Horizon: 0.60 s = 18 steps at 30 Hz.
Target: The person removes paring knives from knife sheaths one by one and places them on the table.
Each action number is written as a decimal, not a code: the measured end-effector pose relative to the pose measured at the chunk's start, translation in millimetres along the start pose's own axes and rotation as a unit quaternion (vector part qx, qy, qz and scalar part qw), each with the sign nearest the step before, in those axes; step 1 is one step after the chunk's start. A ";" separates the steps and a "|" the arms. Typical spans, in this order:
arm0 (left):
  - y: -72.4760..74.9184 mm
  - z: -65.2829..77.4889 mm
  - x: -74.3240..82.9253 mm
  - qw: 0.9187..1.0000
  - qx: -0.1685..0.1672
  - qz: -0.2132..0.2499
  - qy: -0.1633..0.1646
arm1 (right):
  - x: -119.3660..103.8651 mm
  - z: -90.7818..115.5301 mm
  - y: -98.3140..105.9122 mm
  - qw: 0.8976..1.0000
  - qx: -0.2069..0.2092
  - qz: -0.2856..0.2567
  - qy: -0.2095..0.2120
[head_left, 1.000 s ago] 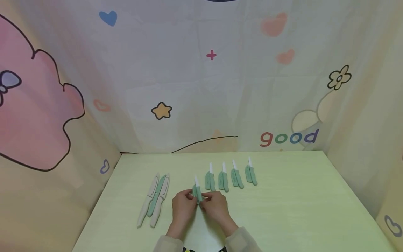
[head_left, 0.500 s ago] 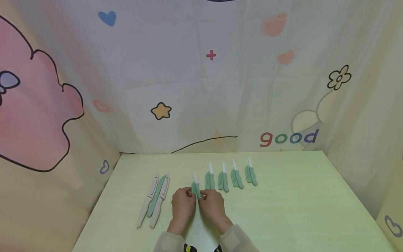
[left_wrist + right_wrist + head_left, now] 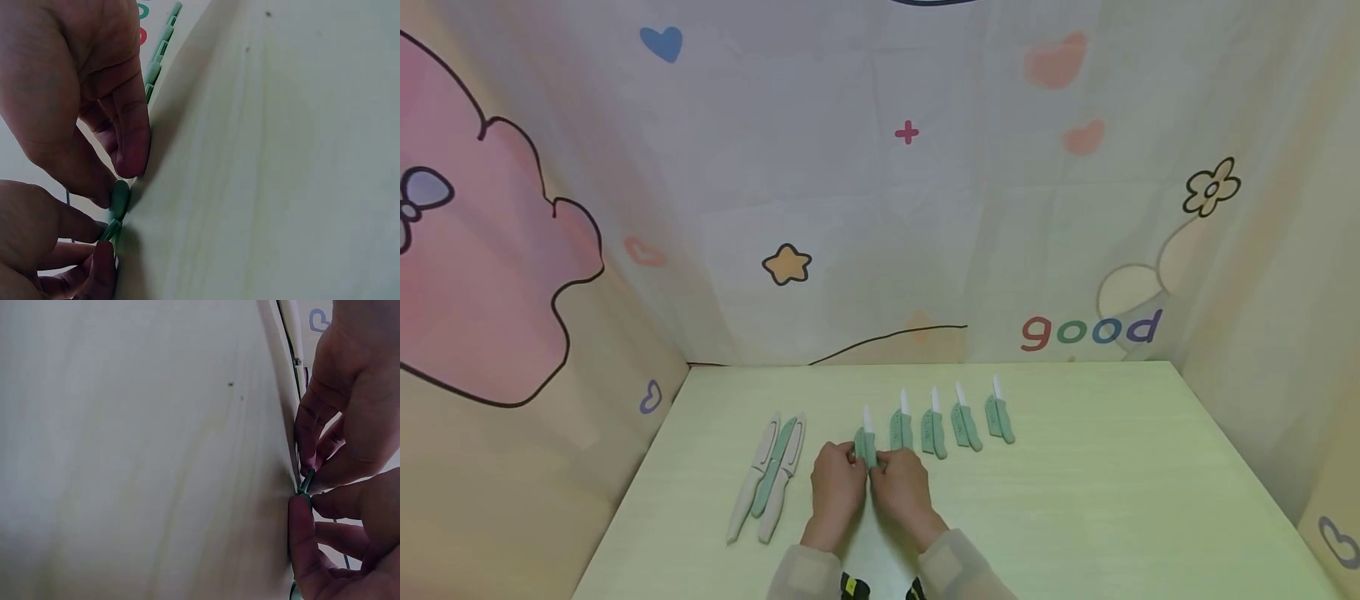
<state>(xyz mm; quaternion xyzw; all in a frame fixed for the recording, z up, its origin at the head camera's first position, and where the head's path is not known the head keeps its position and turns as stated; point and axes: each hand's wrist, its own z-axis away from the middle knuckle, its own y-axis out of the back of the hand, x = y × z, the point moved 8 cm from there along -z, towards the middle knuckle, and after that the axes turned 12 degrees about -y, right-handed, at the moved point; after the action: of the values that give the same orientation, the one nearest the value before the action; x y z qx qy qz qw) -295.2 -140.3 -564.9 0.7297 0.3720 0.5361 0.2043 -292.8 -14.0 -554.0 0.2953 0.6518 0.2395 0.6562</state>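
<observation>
A small paring knife (image 3: 865, 444) with a white blade and green handle lies between my hands, blade pointing away. A flat green piece sits along the handle's left side. My left hand (image 3: 837, 487) pinches that left piece, its thumb and fingers at the thin green edge (image 3: 111, 230) in the left wrist view. My right hand (image 3: 904, 490) holds the handle from the right, fingertips near its rounded end (image 3: 120, 197). In the right wrist view the right hand (image 3: 359, 531) covers most of the knife, which sits close over the tabletop.
Several matching green knives stand in a row to the right, the nearest knife (image 3: 901, 427) close by my right hand and the farthest knife (image 3: 999, 418) at the end. On the left lie two pale long knives (image 3: 752, 483) with a green one (image 3: 771, 471) between. A printed curtain (image 3: 880, 208) rises behind the table.
Both hands have slid a little forward with the paring knife, bringing it nearer the row's level. The knife has turned slightly straighter, and my right hand has shifted a bit left.
</observation>
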 end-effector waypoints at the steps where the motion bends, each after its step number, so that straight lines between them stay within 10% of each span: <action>1: -0.4 -0.5 0.5 1.000 -0.003 -0.001 -0.002 | -0.7 0.0 -0.6 1.000 0.000 0.006 0.001; 18: -1.6 -5.5 6.2 0.999 -0.005 -0.033 -0.041 | -7.7 0.7 -6.4 0.997 0.007 0.078 0.027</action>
<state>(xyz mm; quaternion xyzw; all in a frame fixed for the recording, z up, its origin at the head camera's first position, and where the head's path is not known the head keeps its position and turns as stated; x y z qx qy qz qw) -299.9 -135.1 -560.2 0.7371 0.3851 0.5005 0.2404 -292.9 -24.0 -553.0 0.3435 0.6460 0.2930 0.6155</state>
